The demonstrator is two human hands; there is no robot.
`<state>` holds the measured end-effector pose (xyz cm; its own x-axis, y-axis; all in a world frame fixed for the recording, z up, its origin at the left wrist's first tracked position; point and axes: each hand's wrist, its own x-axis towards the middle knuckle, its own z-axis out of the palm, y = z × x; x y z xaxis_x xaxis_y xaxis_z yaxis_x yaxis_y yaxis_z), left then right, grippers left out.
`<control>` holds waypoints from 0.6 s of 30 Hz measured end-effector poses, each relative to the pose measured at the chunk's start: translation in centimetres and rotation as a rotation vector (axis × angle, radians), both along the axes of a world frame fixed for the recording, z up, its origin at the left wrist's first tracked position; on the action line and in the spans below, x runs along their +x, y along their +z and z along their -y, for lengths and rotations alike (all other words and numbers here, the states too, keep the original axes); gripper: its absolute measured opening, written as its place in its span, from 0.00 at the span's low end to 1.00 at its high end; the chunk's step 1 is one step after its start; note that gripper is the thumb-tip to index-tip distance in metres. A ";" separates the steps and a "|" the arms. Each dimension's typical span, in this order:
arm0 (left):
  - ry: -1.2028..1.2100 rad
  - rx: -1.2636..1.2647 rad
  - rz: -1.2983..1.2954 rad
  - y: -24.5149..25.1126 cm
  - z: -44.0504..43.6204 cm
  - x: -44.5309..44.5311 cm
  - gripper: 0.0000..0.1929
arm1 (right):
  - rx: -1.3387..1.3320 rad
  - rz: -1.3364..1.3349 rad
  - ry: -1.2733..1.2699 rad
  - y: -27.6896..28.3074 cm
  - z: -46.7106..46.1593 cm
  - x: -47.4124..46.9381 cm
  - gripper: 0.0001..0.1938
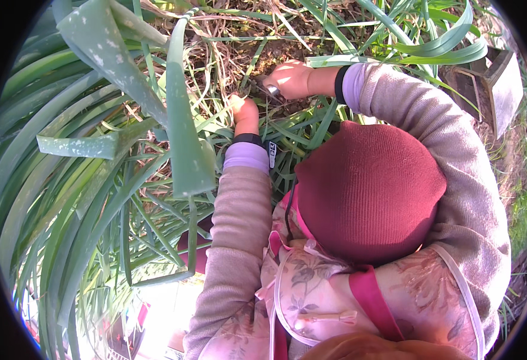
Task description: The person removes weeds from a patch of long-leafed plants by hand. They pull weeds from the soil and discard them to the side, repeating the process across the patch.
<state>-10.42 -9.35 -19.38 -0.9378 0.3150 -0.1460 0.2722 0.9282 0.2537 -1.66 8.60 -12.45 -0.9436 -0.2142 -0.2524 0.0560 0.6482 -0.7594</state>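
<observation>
My left hand (pixel 244 110) is low among the plants, its fingers curled on thin green and dry leaves (pixel 205 90); its fingertips are partly hidden. To the right and slightly farther up, my right hand (pixel 290 81) is closed around a small tool with a shiny metal part (pixel 273 90). The tool's far end lies low by the soil (pixel 274 56), and its exact kind is unclear. A gap separates the two hands. Both wrists have black bands below lilac cuffs.
Long green leaves of onion-like plants (pixel 88 148) crowd the left, some arching close to the camera. More leaves (pixel 443 51) hang at the upper right, beside a weathered box-like object (pixel 506 90). Rounded maroon ribbed cloth (pixel 367 193) lies between my sleeves, above a floral apron (pixel 317 288).
</observation>
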 end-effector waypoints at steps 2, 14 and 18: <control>0.123 0.216 0.066 -0.8 0.0 -0.3 0.06 | -0.001 -0.041 -0.141 -0.5 0.5 0.9 0.09; 0.553 1.123 1.151 7.7 -2.2 2.1 0.04 | 0.095 -0.028 -0.085 3.5 -3.7 8.8 0.14; 0.627 1.138 0.989 6.5 -1.3 1.7 0.04 | 0.152 0.012 -0.060 3.5 -4.5 10.1 0.16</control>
